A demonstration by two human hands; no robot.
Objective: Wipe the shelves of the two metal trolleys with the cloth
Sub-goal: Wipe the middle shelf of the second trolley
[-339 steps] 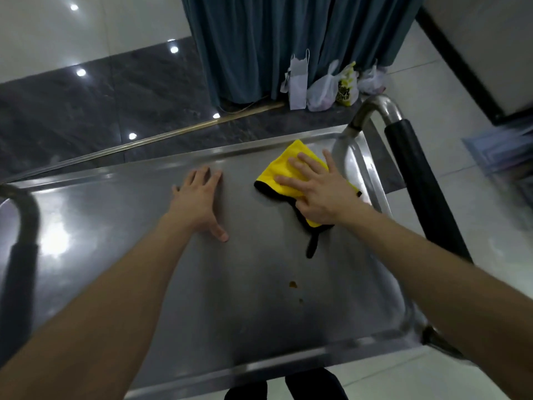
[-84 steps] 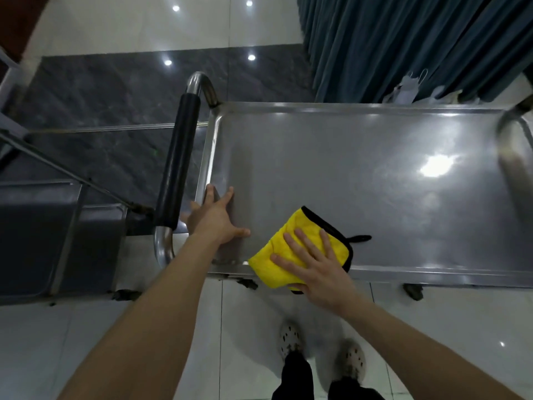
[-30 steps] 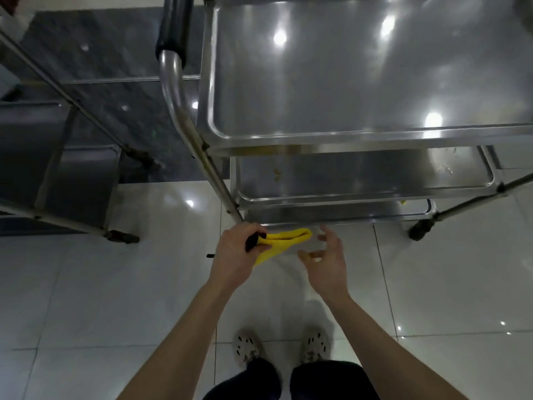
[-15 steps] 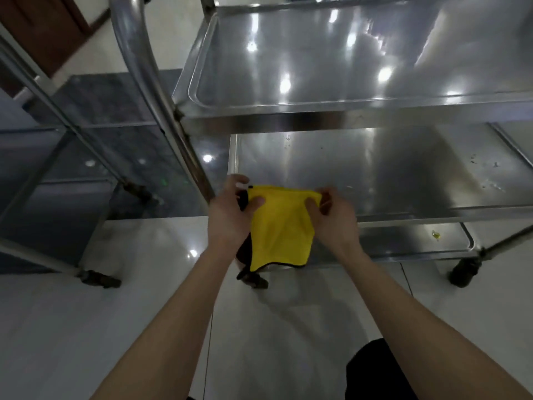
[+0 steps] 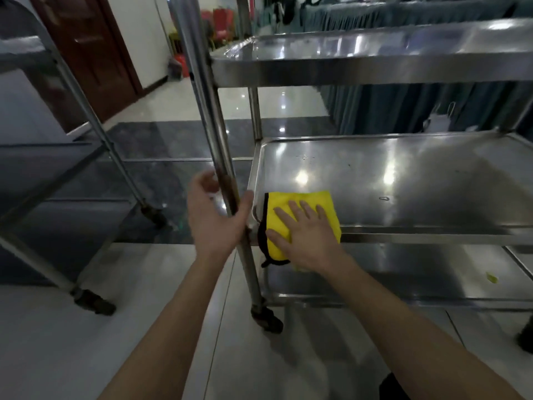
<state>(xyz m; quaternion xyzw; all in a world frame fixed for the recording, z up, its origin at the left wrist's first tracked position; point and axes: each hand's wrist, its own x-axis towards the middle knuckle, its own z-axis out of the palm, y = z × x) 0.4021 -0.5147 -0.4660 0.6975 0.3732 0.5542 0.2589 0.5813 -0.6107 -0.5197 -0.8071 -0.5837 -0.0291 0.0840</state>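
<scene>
Cloth (image 5: 301, 199) lies flat under right hand (image 5: 307, 235) on middle shelf (image 5: 403, 174).

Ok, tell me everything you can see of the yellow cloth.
The cloth is bright yellow, soft and plush-looking, with black trim down its left edge and a black loop dangling at the near corner. It lies spread at the front-left corner of the middle shelf, its near edge hanging over the rim. The right hand presses flat on it; the left hand holds the post beside it.

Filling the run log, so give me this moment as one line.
step: wipe middle shelf | right hand: flat on cloth, near-left corner | left hand: grips post | bottom shelf: scrap
</scene>
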